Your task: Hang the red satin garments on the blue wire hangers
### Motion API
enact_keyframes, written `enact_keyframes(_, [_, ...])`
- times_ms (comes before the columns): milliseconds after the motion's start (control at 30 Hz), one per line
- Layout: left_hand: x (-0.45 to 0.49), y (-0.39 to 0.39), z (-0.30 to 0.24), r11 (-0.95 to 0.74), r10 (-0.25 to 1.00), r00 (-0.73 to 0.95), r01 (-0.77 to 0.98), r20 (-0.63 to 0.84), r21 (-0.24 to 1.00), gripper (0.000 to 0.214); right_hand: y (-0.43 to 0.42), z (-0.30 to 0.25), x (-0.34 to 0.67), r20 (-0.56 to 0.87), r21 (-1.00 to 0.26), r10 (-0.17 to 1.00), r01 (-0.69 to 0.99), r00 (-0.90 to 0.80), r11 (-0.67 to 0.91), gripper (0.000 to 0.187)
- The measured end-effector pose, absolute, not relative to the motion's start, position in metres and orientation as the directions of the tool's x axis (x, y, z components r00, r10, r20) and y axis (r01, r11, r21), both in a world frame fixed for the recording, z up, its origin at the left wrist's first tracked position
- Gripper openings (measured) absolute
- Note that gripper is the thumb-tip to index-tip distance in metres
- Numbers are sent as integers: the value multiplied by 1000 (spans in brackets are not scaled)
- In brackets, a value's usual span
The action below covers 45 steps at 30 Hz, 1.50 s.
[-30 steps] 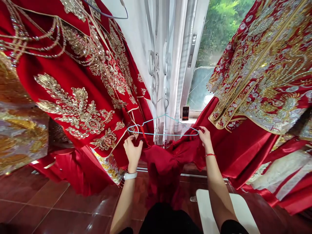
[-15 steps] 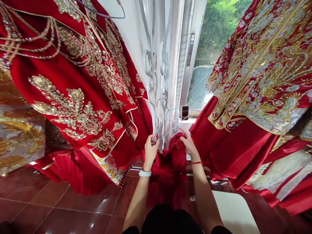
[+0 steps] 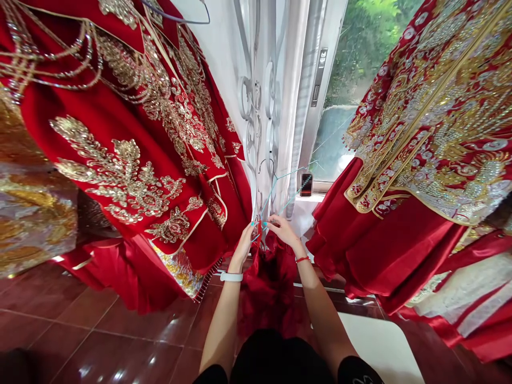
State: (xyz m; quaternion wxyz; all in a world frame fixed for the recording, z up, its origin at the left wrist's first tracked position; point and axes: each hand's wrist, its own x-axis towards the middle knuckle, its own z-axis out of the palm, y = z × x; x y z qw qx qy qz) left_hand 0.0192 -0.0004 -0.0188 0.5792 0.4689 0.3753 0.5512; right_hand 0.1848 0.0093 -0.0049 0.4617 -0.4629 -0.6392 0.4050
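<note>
A thin pale-green wire clothes hanger (image 3: 274,184) slants up in front of the white ironwork, its hook at the top. My left hand (image 3: 242,246) is closed around the hanger's lower left end. My right hand (image 3: 282,230) has its fingers drawn together close to the left fingertips, pinching at a narrow red strap (image 3: 260,229) beside the hanger wire. Both hands partly cover this spot. Below them a dark red skirt-like garment (image 3: 272,282) hangs in gathered folds, its upper edge bunched near my right hand.
Red garments with gold beading (image 3: 128,181) hang on the left. A red jacket with silver and gold embroidery (image 3: 432,133) hangs on the right. A phone-like dark object (image 3: 306,184) stands on the window sill. A white stool-like seat (image 3: 376,346) is at lower right.
My right hand has moved left from the garment's right side to the strap by my left hand. The hanger has shifted slightly, and my left hand stays at its lower end.
</note>
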Motion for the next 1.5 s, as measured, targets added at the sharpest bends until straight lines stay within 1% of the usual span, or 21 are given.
enact_keyframes(100, [16,6,-19,182,978,173,-440,-116,879,18,6,-7,184,217,-929,969,281,-115,241,32])
enact_keyframes(133, [15,7,-17,226,968,204,-456,-147,861,17,4,-6,184,218,-928,970,286,-108,240,33])
enact_keyframes(200, [13,7,-14,249,957,248,-441,-149,862,17,1,-5,184,212,-930,973,286,-89,229,35])
enact_keyframes(367, [10,-3,-7,86,960,279,-308,3,947,37,-4,-1,184,223,-927,975,306,-14,216,34])
enact_keyframes(467, [12,-4,-5,16,960,273,-268,60,963,46,-8,-1,182,221,-926,975,317,21,204,33])
enact_keyframes(533, [11,-3,-4,-52,960,256,-230,112,972,48,-10,-1,182,218,-921,975,339,40,192,31])
enact_keyframes(633, [8,-3,0,-249,946,195,-80,260,965,44,-14,0,182,229,-901,970,395,83,180,24])
enact_keyframes(733, [6,-13,3,-433,900,129,181,416,883,31,-17,2,180,241,-890,961,427,135,163,22])
enact_keyframes(800, [8,-24,0,-501,862,98,311,497,808,21,-20,3,178,241,-889,956,432,168,148,22])
enact_keyframes(867, [12,-33,-5,-534,826,40,371,562,759,17,-22,3,174,228,-890,955,438,192,125,21])
enact_keyframes(900, [13,-36,-7,-534,808,-24,390,588,750,17,-23,3,172,224,-889,953,444,203,114,21])
enact_keyframes(967, [14,-38,-7,-498,758,-225,408,613,765,18,-26,3,171,237,-880,941,463,240,104,20])
enact_keyframes(1033, [10,-35,-3,-457,709,-387,384,589,802,19,-27,2,174,269,-869,920,484,285,104,19])
enact_keyframes(1067, [7,-33,-1,-447,704,-423,360,570,819,20,-28,2,176,278,-866,913,489,297,105,20])
enact_keyframes(1133, [-1,-31,2,-447,737,-404,310,542,839,23,-28,2,181,272,-874,922,471,276,117,21])
enact_keyframes(1200, [-10,-33,-2,-448,775,-360,265,519,854,26,-29,2,183,251,-898,943,417,221,141,22])
enact_keyframes(1300, [-27,-41,-23,-428,800,-363,211,477,879,28,-38,3,186,226,-929,965,326,131,173,20])
enact_keyframes(1333, [-34,-45,-33,-413,796,-390,210,463,886,28,-44,4,188,222,-935,971,304,93,184,21])
enact_keyframes(1367, [-42,-48,-42,-391,787,-426,215,446,895,27,-51,5,191,217,-939,975,284,44,196,29])
enact_keyframes(1467, [-63,-56,-68,-319,776,-521,160,354,934,27,-74,8,202,198,-949,972,222,-128,222,78])
enact_keyframes(1500, [-68,-57,-75,-300,785,-538,107,309,948,28,-80,8,206,190,-952,967,207,-170,224,88])
